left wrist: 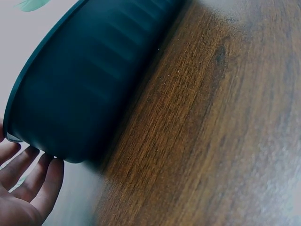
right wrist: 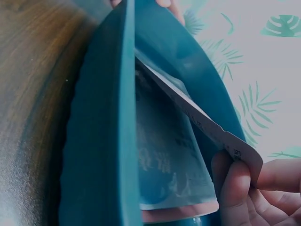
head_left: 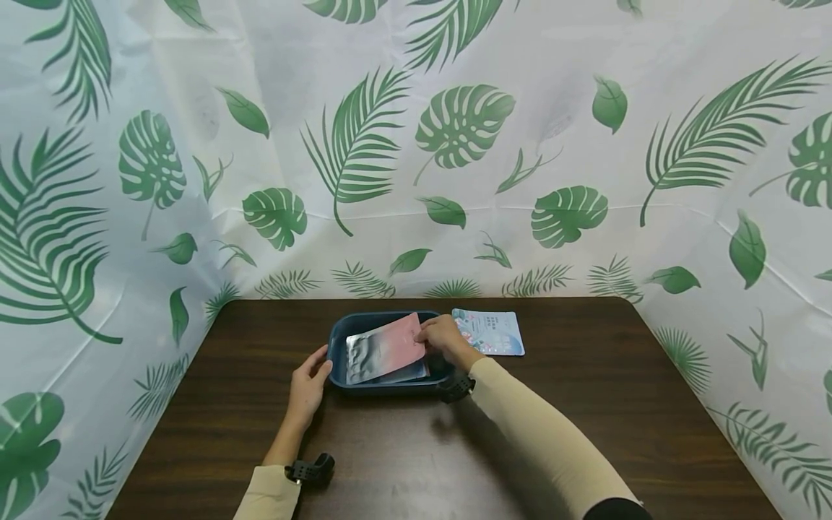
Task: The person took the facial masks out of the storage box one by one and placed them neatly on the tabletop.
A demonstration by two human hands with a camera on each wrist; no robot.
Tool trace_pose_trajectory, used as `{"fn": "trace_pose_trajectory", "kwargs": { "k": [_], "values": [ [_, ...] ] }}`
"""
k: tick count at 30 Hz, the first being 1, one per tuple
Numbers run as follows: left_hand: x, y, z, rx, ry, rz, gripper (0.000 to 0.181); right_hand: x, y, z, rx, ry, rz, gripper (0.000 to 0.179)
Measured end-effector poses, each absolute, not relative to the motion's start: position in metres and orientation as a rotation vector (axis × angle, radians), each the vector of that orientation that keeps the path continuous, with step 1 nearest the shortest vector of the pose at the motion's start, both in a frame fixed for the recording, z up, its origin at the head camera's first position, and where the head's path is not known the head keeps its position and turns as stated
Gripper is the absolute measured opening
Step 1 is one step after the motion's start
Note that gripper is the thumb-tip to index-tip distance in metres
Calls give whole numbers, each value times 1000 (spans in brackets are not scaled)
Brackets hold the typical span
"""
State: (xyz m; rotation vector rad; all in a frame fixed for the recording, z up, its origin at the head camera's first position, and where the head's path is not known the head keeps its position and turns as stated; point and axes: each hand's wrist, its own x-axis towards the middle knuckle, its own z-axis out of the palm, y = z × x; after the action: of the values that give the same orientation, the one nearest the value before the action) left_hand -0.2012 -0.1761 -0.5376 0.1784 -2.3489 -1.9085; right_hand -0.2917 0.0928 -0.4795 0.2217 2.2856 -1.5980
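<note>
Currently pinching the pink-and-silver sachet (head_left: pixel 388 349) by its upper-right end with the nearer right hand (head_left: pixel 445 336); running lengthwise down-left into the blue tray (head_left: pixel 390 388), below frame centre; touching tray's end with relaxed left hand (head_left: pixel 308 383).

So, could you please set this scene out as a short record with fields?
Container: blue plastic basin on a wood-grain table
Left hand: holds the basin's left end
Right hand: pinches the right end of a pink-and-silver sachet
Held sachet's pose: slants down into the basin
Also inside: at least one other sachet, underneath
Outside: light-blue floral sachet, flat, right of the basin
Backdrop: leaf-print sheet
</note>
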Motion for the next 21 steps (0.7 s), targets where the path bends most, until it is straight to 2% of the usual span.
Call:
{"fn": "trace_pose_trajectory", "kwargs": {
  "k": [21],
  "values": [
    [-202,-175,-540,188,-2323,-1918,43,-301,114,-458,127,2318,-1573,26]
  ]
}}
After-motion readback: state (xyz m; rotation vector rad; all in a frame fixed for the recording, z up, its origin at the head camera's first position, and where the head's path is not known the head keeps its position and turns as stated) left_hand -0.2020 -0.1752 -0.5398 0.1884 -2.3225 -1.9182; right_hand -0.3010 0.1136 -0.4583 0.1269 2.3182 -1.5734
